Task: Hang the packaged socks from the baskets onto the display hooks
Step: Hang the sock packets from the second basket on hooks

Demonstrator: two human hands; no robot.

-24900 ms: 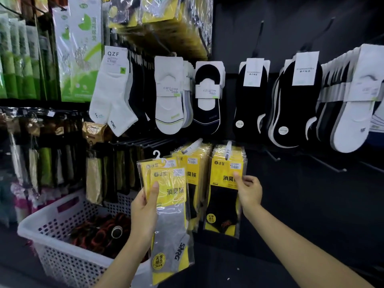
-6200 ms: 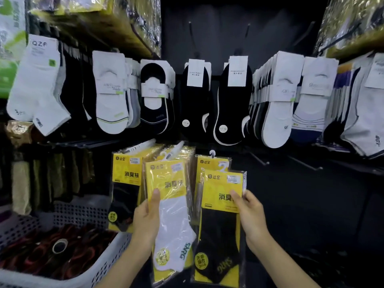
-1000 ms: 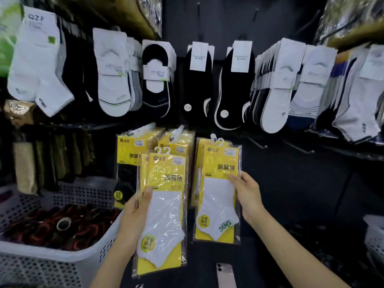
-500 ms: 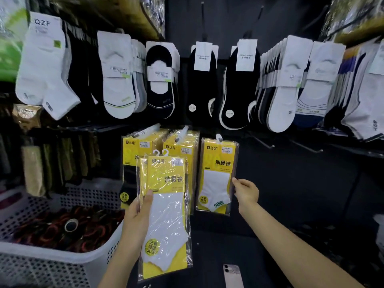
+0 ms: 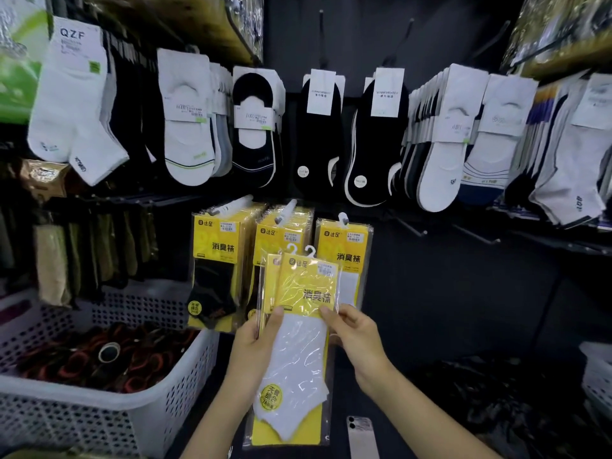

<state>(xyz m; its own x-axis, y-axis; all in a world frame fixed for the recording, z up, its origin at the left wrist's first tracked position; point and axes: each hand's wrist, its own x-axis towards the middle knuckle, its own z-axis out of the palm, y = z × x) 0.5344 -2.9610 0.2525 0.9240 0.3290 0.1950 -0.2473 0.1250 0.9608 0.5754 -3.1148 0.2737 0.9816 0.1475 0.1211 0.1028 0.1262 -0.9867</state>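
Observation:
My left hand [image 5: 253, 346] grips a small stack of yellow packets of white socks [image 5: 298, 346], thumb across the front. My right hand [image 5: 352, 332] pinches the front packet at its right edge, near the middle. Two white plastic hangers stick up from the stack's top. Behind it, three display hooks carry yellow sock packets: a left row with black socks [image 5: 215, 256], a middle row [image 5: 281, 231] and a right packet with white socks [image 5: 347, 246] hanging alone on its hook [image 5: 342, 218].
A white perforated basket [image 5: 99, 415] with dark red and black items stands at lower left. Rows of white and black socks [image 5: 331, 134] hang above. Bare hooks [image 5: 477, 235] jut out at right. A phone [image 5: 362, 437] lies below the packets.
My right hand left the white-sock packet hanging on the right hook and came back to the stack, now pinching its front packet. The stack shifted slightly right.

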